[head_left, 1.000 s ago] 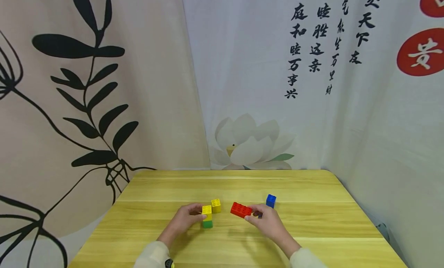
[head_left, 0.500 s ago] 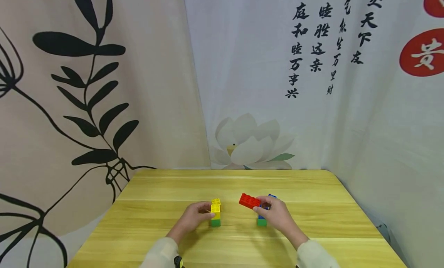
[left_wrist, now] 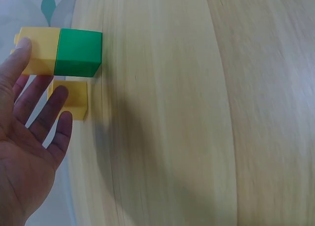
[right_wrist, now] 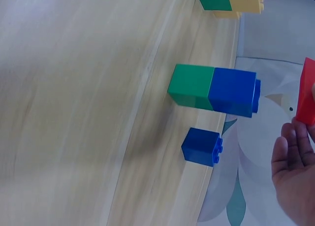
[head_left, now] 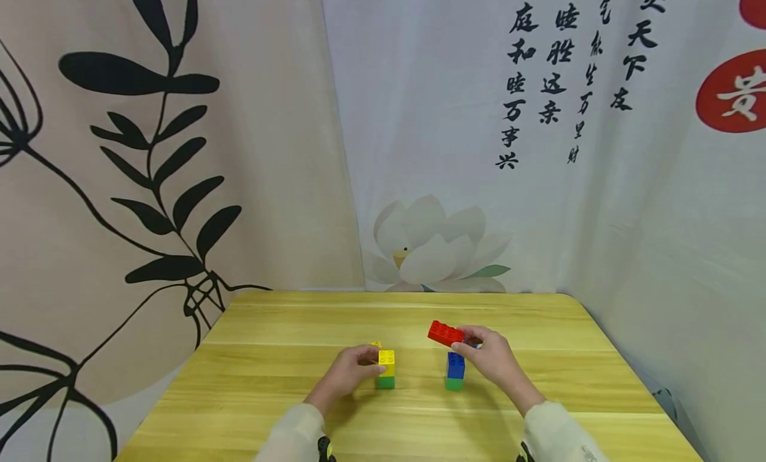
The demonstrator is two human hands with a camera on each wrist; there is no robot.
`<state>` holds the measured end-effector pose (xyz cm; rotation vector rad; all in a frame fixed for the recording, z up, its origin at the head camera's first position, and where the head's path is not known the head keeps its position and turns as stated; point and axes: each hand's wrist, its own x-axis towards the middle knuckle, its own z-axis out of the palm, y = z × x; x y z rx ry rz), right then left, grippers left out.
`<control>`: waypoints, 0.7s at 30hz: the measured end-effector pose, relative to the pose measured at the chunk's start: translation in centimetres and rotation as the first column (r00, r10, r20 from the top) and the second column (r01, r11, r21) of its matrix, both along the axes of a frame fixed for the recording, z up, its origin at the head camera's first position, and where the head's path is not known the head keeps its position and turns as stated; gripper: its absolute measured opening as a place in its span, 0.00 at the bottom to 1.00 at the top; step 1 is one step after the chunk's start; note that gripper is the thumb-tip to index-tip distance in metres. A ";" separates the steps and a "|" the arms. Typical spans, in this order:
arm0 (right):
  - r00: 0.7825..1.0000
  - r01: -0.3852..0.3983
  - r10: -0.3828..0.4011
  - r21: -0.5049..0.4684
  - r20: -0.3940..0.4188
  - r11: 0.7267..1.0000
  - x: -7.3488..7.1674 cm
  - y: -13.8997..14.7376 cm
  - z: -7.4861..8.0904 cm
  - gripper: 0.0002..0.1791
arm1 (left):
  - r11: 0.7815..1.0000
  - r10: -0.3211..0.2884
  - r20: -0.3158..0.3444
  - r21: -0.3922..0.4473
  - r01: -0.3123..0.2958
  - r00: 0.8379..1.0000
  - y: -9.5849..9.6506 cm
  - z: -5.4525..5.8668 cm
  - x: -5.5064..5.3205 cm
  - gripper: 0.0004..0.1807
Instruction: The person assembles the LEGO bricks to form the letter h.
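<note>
Left hand (head_left: 352, 369) and right hand (head_left: 493, 359) are held well apart over the wooden table (head_left: 538, 389). The upper yellow brick (head_left: 386, 359) is pinched between the left thumb and fingers; a green brick (head_left: 385, 383) is joined directly under it, studs of the yellow one facing up. Whether this stack touches the table cannot be told. A second yellow brick (left_wrist: 75, 100) is seen just behind the stack, mostly hidden in the head view. The red brick (head_left: 444, 333), longer than the others, is pinched by the right thumb and fingers at its right end, tilted and raised clear of the table. Below it, a blue-topped stack is left unheld and upright: blue brick (head_left: 456, 365) above, lower green brick (right_wrist: 191, 86) beneath. A separate blue brick (right_wrist: 199, 146) is seen standing near that stack in the right wrist view; in the head view it is largely covered by the right hand. Pale sleeves (head_left: 296, 432) are worn on both arms. Behind the table, a cloth backdrop (head_left: 287, 149) is printed with dark leaves (head_left: 114, 74), a pale lotus (head_left: 439, 249) and black characters (head_left: 516, 83).
</note>
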<state>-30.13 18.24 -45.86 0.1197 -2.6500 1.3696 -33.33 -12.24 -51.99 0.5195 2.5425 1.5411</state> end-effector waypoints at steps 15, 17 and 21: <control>1.000 0.010 -0.010 -0.003 0.009 1.000 -0.2 1.1 -0.1 0.21 | 0.998 -0.036 -0.009 0.046 0.037 0.999 2.7 -0.2 -0.4 0.19; 1.000 0.008 -0.008 0.001 0.010 1.000 -0.3 1.3 -0.1 0.21 | 0.999 -0.032 -0.004 0.044 0.032 0.999 3.0 -0.3 -0.5 0.19; 1.000 0.007 -0.007 0.000 0.019 1.000 -0.5 1.4 -0.2 0.21 | 0.999 -0.019 0.009 0.036 0.019 1.000 3.6 -0.3 -0.7 0.20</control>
